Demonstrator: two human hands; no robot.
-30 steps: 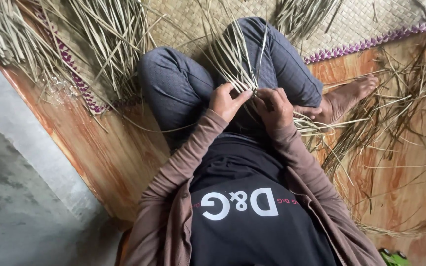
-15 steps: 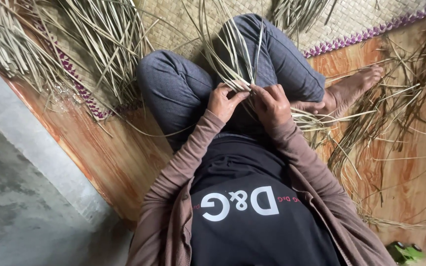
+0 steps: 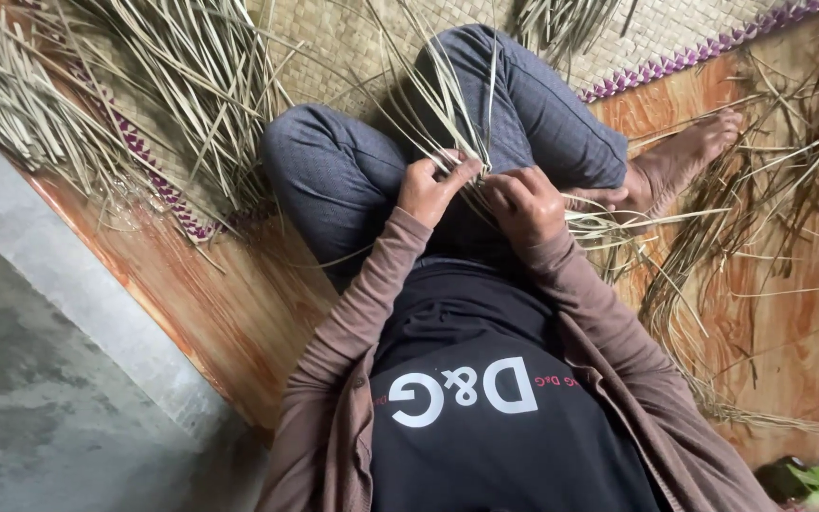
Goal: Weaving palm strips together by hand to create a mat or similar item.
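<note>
A loose heap of pale dry reed strips [image 3: 154, 104] lies at the left on a woven straw mat with a purple zigzag border [image 3: 334, 38]. Over the lap in grey trousers, the left hand [image 3: 428, 190] pinches a bundle of long pale green-tan reed strips [image 3: 443, 104] between thumb and fingers. Just beside it, the right hand [image 3: 523, 204] is curled closed on the same strips, and further right a bare foot [image 3: 684, 156] rests on the orange wood-patterned floor [image 3: 798, 313].

Two hands, the left hand [image 3: 426, 188] and the right hand [image 3: 523, 202], show. There is one woven mat [image 3: 353, 43], one bare foot [image 3: 684, 161] and one green toy car [image 3: 801, 477]. The dried straw strips [image 3: 191, 85] are too many to count.
</note>
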